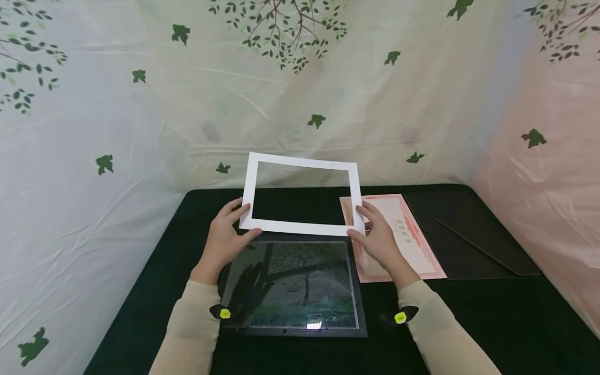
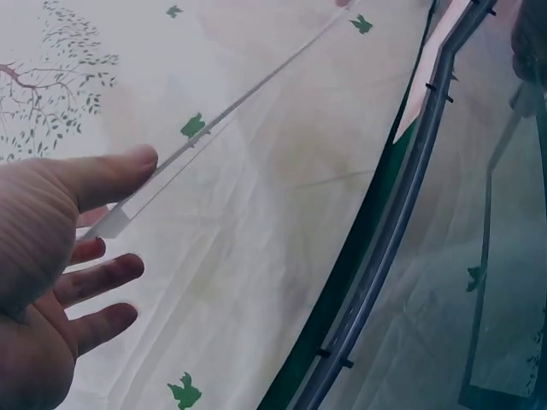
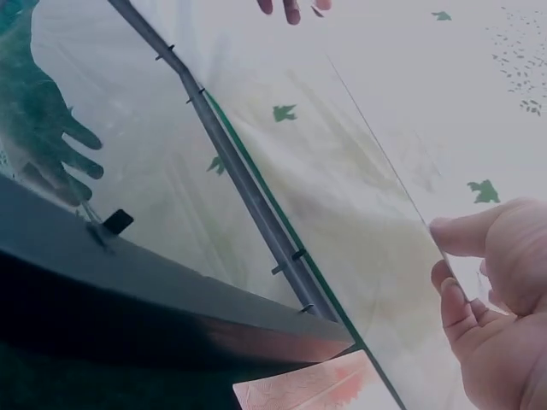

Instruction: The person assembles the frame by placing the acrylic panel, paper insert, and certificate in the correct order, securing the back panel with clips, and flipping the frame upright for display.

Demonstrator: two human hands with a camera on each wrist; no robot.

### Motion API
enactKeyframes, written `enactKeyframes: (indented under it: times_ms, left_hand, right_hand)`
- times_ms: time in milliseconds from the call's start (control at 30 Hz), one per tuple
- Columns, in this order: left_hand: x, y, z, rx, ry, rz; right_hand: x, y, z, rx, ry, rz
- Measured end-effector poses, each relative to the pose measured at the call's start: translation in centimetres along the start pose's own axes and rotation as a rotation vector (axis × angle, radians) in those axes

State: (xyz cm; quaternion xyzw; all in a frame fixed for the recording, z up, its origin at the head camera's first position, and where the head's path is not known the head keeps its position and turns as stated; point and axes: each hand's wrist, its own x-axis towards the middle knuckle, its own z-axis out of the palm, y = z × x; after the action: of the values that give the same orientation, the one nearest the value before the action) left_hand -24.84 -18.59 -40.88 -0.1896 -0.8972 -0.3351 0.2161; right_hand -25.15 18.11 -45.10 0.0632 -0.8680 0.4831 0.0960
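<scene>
A thin white picture mat (image 1: 300,228) with a rectangular opening is held up, tilted, above the table. My left hand (image 1: 224,239) pinches its lower left corner between thumb and fingers. At the lower right corner my right hand (image 1: 380,240) grips it the same way. Both wrist views show the mat nearly edge-on, with the left thumb (image 2: 120,175) and the right thumb (image 3: 466,235) against it. Below and nearer lies a dark picture frame (image 1: 300,332) with a glossy, reflecting pane (image 1: 290,291). Small black tabs stand along its rim (image 3: 248,188).
A pink-bordered certificate (image 1: 417,255) lies right of the frame, partly behind my right hand. Beyond it is a dark backing board (image 1: 450,208) with a slanted flap edge. Everything lies on a dark green cloth (image 1: 154,271). Leaf-patterned curtains (image 1: 281,104) enclose the table's back and sides.
</scene>
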Motion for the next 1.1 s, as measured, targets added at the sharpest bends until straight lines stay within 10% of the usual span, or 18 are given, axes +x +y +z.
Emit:
enactKeyframes:
  times_ms: [700, 1100]
  left_hand:
    - [-0.8, -0.7, 0.6, -0.253, -0.021, -0.108]
    - [-0.8, -1.1, 0.4, -0.186, -0.036, -0.198]
  right_hand:
    - [-2.0, 0.1, -0.9, 0.085, -0.130, -0.124]
    - [-2.0, 0.6, -0.3, 0.060, -0.172, -0.143]
